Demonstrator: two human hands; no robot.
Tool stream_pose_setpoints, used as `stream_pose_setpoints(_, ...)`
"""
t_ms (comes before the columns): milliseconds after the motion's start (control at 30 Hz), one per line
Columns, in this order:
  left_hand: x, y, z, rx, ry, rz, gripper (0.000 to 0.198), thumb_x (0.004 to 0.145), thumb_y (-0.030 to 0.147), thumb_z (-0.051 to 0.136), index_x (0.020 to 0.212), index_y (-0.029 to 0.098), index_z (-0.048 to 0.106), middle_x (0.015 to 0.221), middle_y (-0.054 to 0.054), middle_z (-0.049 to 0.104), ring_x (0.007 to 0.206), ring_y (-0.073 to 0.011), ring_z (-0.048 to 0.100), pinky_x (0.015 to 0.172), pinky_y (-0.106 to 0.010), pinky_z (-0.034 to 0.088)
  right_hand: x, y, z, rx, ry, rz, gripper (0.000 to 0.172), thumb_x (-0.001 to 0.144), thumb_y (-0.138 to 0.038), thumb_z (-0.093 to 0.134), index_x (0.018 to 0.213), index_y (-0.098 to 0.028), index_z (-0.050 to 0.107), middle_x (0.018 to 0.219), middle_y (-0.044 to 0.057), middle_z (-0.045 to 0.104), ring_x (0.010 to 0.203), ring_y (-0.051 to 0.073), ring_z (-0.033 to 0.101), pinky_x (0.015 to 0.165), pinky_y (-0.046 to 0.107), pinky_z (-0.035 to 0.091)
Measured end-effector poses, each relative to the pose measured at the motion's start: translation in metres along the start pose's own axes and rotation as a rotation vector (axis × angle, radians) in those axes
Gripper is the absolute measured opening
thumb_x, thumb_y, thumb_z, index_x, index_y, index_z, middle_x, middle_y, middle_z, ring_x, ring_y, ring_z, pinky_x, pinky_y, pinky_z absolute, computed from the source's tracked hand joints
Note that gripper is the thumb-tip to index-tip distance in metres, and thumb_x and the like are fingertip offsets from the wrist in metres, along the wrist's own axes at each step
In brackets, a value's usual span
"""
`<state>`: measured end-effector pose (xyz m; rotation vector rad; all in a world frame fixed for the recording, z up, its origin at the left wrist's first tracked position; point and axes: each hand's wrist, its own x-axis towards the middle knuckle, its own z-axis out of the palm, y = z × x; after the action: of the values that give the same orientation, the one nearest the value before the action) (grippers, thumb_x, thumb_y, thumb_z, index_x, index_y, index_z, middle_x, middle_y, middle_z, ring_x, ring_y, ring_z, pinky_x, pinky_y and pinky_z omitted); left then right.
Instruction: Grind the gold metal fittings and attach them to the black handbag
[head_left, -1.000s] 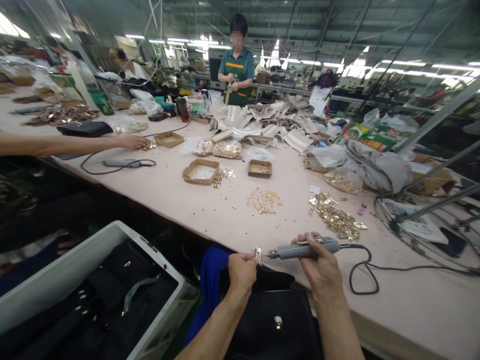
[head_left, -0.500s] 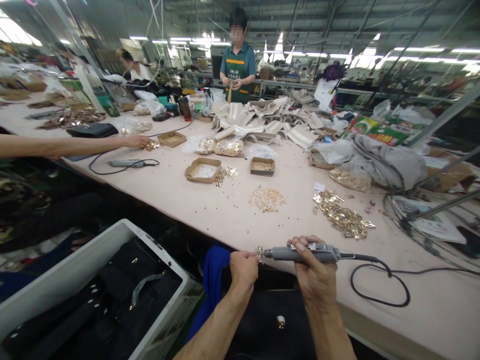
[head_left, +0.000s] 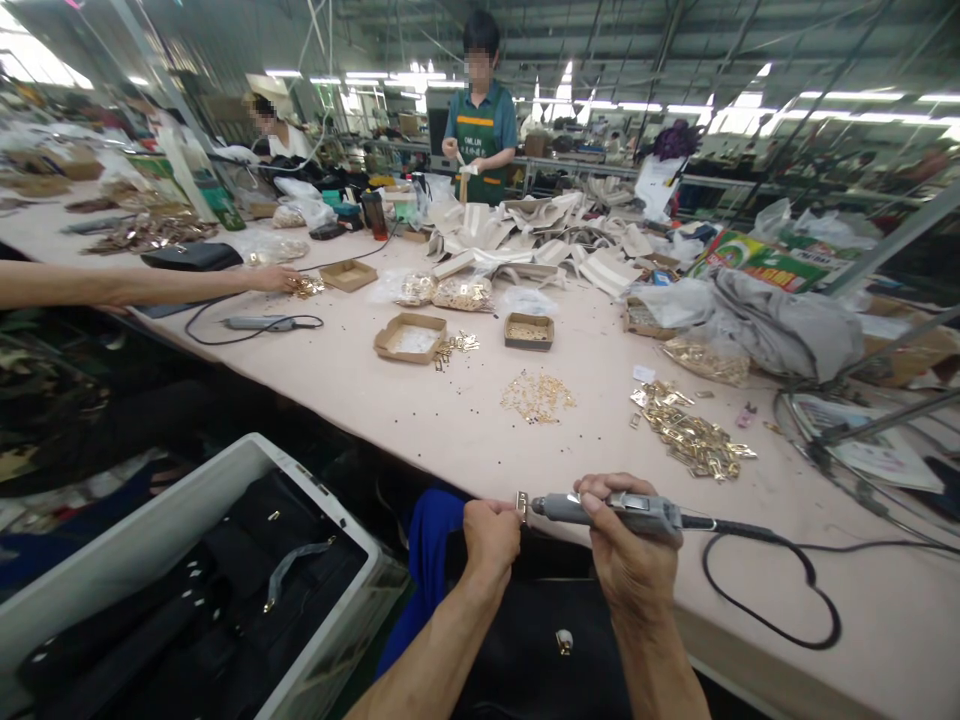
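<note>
In the head view my left hand (head_left: 491, 540) is closed at the table's near edge, pinching a small gold metal buckle plate (head_left: 523, 505). My right hand (head_left: 634, 560) grips a grey corded electric screwdriver (head_left: 611, 510) held level, its tip pointing left at the plate. Whether the tip touches the plate I cannot tell. Below my hands, on my lap, lies a black bag (head_left: 540, 650) with a gold clasp (head_left: 564, 642) on it. The screwdriver's black cord (head_left: 814, 600) loops off to the right.
Gold plates (head_left: 694, 435) and small gold parts (head_left: 538, 397) lie in piles on the pale table (head_left: 465, 430). Cardboard trays (head_left: 410, 338) stand beyond. A white crate (head_left: 352, 560) of black bags is at left. A co-worker's hand (head_left: 281, 280) touches gold pieces; another person (head_left: 480, 130) stands opposite.
The view has shifted slightly. My hands keep nearly the same pose, with the screwdriver tilted slightly more and its cord loop wider. The person opposite has moved their hands.
</note>
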<state>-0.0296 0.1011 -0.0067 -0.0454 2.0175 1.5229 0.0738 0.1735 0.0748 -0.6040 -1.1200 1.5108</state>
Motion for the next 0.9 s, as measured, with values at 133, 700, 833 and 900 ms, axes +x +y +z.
stream_pose_setpoints(133,0.0004,-0.0006,-0.0007,0.012,0.003,0.006,0.009,0.062,0.009,0.068,0.06,0.01,0.077,0.038,-0.001,0.056,0.037,-0.017,0.055,0.035,-0.022,0.033,-0.0009,-0.002,0.0017,0.005,0.007,-0.008,0.027,0.071,-0.016,0.086,0.09,-0.021,0.068,0.079,-0.001,0.063,0.082,0.02,0.065,0.092,0.048,0.053)
stream_pose_setpoints(700,0.0023,-0.0014,-0.0021,0.018,-0.004,0.018,0.013,0.067,0.016,0.073,0.055,0.012,0.075,0.037,-0.003,0.058,0.034,-0.0164,0.053,0.032,-0.023,0.031,0.0016,0.0005,0.0049,0.003,-0.033,-0.055,0.026,0.071,-0.016,0.085,0.091,-0.022,0.07,0.079,0.0,0.062,0.082,0.021,0.065,0.094,0.052,0.051)
stream_pose_setpoints(833,0.0019,0.0002,-0.0015,0.038,0.006,0.023,0.018,0.069,0.017,0.072,0.051,0.013,0.073,0.037,-0.003,0.057,0.035,-0.0169,0.053,0.033,-0.023,0.031,0.0027,0.0016,0.0021,0.017,-0.022,-0.038,0.027,0.071,-0.015,0.086,0.092,-0.022,0.07,0.08,-0.001,0.062,0.084,0.021,0.065,0.095,0.051,0.05)
stream_pose_setpoints(900,0.0015,0.0012,-0.0013,0.046,0.015,0.03,0.018,0.069,0.016,0.072,0.051,0.013,0.073,0.038,-0.003,0.059,0.037,-0.0173,0.055,0.035,-0.023,0.033,0.0032,0.003,0.0001,0.021,-0.018,-0.031,0.027,0.071,-0.015,0.086,0.092,-0.022,0.07,0.08,-0.001,0.062,0.085,0.021,0.065,0.096,0.052,0.05)
